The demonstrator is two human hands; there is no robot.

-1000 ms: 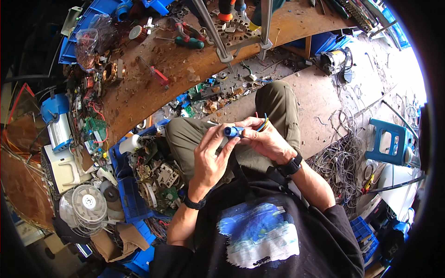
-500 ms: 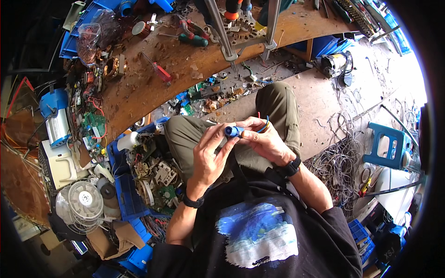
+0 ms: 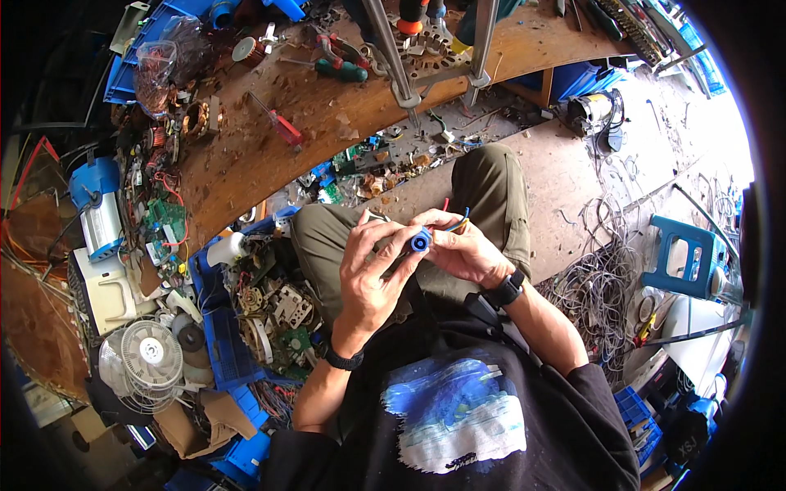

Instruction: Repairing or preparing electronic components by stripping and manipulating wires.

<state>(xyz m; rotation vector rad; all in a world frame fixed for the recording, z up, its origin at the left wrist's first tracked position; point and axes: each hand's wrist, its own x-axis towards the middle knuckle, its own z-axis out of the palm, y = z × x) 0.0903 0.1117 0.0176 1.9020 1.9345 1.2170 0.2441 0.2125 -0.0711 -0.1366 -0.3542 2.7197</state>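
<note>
I see the blue connector [image 3: 420, 240] turned more end-on, opening plain; left hand [image 3: 370, 277] and right hand [image 3: 471, 252] pinch its sides.

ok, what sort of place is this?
Likely an electronics repair or salvage workshop: a green circuit board, a heap of tangled cables and a red-handled screwdriver on the wooden bench.

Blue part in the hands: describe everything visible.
The blue part looks like plastic: a round, ring-like end with a dark central opening, turned toward the camera. The left hand and right hand grip it over the lap, hiding most of its body. Whether the nearby coloured wires join it can't be told.
</note>
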